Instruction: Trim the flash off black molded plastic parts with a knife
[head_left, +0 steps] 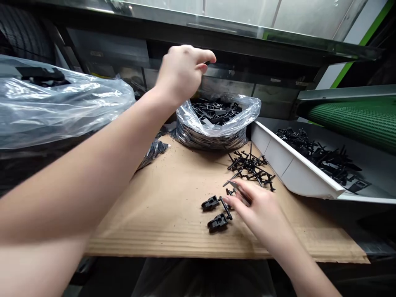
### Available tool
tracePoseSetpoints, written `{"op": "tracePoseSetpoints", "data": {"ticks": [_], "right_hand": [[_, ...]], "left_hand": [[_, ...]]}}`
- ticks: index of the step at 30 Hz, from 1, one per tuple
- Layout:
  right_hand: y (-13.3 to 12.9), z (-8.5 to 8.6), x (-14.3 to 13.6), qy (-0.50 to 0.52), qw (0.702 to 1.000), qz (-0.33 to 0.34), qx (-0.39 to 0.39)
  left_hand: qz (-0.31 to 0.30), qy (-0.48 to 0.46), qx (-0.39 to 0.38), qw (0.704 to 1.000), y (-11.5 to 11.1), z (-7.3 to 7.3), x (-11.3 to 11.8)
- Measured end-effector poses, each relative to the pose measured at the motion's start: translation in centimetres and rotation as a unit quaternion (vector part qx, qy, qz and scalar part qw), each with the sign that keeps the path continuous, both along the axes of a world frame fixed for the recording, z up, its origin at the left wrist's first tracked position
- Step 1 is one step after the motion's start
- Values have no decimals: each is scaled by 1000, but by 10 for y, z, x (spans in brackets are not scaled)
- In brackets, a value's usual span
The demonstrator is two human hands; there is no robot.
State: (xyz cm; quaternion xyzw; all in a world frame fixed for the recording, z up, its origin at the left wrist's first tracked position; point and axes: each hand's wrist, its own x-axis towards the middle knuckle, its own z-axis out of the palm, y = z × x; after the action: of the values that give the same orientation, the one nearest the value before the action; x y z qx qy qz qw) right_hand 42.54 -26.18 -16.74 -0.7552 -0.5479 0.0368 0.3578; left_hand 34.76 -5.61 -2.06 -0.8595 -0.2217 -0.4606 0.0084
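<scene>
My left hand (185, 72) is raised over the far bag, slightly blurred. Its index finger points out with the thumb a little apart below; the other fingers are hidden, and nothing shows between finger and thumb. Low over the board, my right hand (258, 208) is closed around a small grey metal tool with a thin pointed tip (234, 184). By its thumb lies a black plastic runner (225, 208), with two black moulded plastic parts (210, 203) beside it, apparently joined to it. Just beyond the fingers is a heap of black plastic sprues (250, 165).
An open clear plastic bag (216, 134) of black parts stands at the back of the cardboard sheet (154, 222). A large plastic bag (62, 111) fills the left. A white tray (297, 173) with black pieces sits right, below a green ribbed conveyor belt (355, 119).
</scene>
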Motion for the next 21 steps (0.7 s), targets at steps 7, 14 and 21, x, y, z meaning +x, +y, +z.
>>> {"op": "tracePoseSetpoints", "data": {"ticks": [7,14,21], "right_hand": [[13,-11,-8,-84,995,48,28],[18,-13,-24,-43,994,101,4],[17,1,18,203,976,51,-59]], "left_hand": [[53,55,8,997,-19,-41,-17],[-65,185,-134,972,-122,-179,-92],[-65,218,-135,964,-130,-196,-79]]}}
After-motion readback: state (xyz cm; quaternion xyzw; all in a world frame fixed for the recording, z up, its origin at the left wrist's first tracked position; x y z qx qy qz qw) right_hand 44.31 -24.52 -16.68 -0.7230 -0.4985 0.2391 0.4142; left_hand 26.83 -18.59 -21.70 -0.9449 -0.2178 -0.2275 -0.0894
